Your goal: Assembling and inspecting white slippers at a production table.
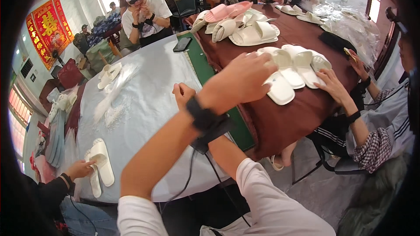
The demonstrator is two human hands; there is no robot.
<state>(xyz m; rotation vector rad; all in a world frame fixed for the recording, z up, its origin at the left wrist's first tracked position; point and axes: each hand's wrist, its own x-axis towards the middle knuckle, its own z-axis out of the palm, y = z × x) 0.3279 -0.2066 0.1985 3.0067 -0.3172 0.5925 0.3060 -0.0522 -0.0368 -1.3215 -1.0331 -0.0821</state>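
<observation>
My left hand [240,76] reaches across to the right over my other arm, a black band on its wrist. Its fingers are curled at the near left white slipper [282,91] and cover part of its strap. More white slippers [302,63] lie against that one on the brown cloth. Below the crossing left wrist, my right forearm leads to my right hand [184,95], over the pale cloth. Its fingers are curled in, with nothing visible in them, and the palm is partly hidden.
A dark phone [182,44] lies by the green strip [205,67]. A pile of white slippers with a pink one [227,12] is farther back. At right, a co-worker's hand [334,85] touches the slippers; at lower left another person's hand [82,169] holds a white slipper. Clear plastic [350,26] lies right.
</observation>
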